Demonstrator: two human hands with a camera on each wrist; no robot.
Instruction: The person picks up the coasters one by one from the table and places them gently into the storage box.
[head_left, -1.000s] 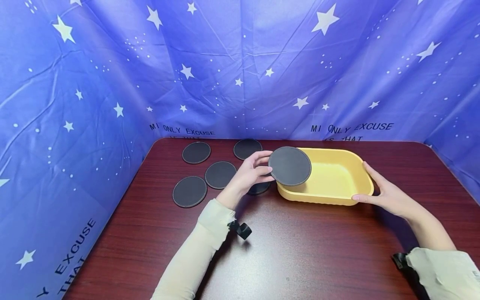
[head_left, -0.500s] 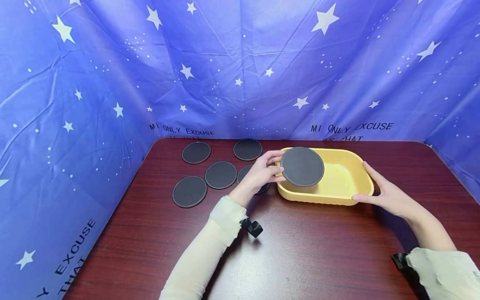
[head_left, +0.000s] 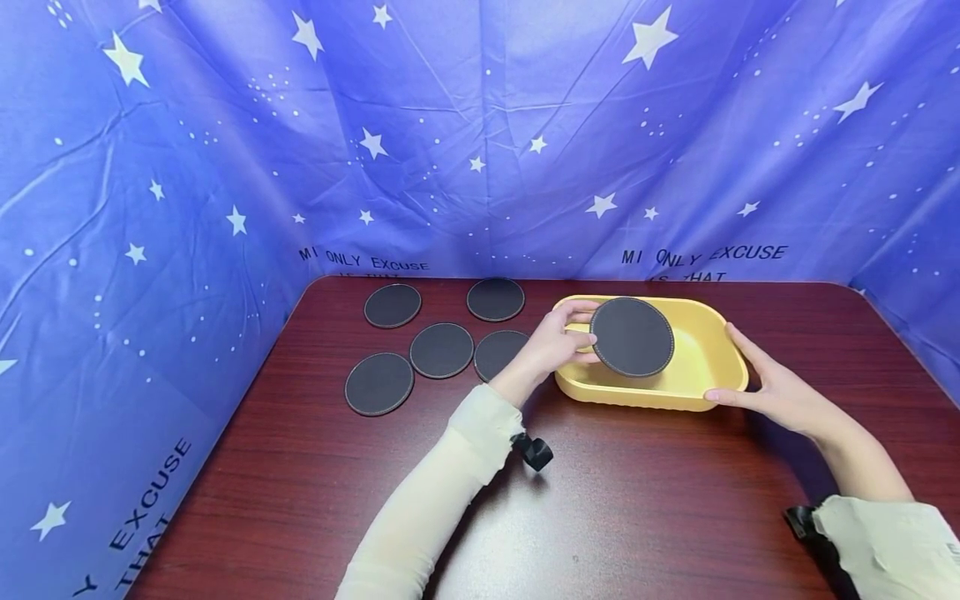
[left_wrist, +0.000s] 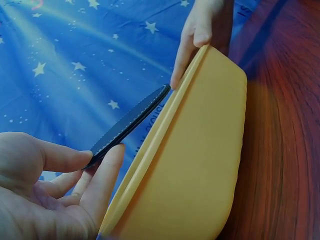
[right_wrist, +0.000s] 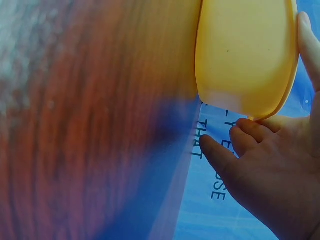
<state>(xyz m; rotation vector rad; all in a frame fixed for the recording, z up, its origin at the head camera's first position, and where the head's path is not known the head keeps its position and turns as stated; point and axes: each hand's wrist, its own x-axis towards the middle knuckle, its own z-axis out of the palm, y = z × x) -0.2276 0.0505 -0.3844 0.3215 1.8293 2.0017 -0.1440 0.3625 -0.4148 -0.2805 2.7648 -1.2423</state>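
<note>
My left hand (head_left: 551, 346) pinches a round black coaster (head_left: 632, 337) with a stitched edge between thumb and fingers. The coaster is tilted above the left and middle part of a yellow oblong tub (head_left: 716, 350); the left wrist view shows the held coaster (left_wrist: 132, 122) nearly edge-on beside the tub's rim. My right hand (head_left: 780, 387) grips the tub's right end, thumb at the near corner and a finger at the far one. In the right wrist view several fingers of the right hand (right_wrist: 280, 155) lie by the tub's end wall (right_wrist: 245, 55).
Left of the tub, several more black coasters lie flat on the dark red wooden table (head_left: 600, 500): front left (head_left: 379, 383), back left (head_left: 393, 305), a middle coaster (head_left: 442, 350), a back coaster (head_left: 496, 299) and one partly covered coaster (head_left: 497, 352). A blue starry cloth (head_left: 480, 167) hangs behind.
My left hand has carried the coaster rightward, from the tub's left edge to over its inside. The right hand and the tub have stayed put.
</note>
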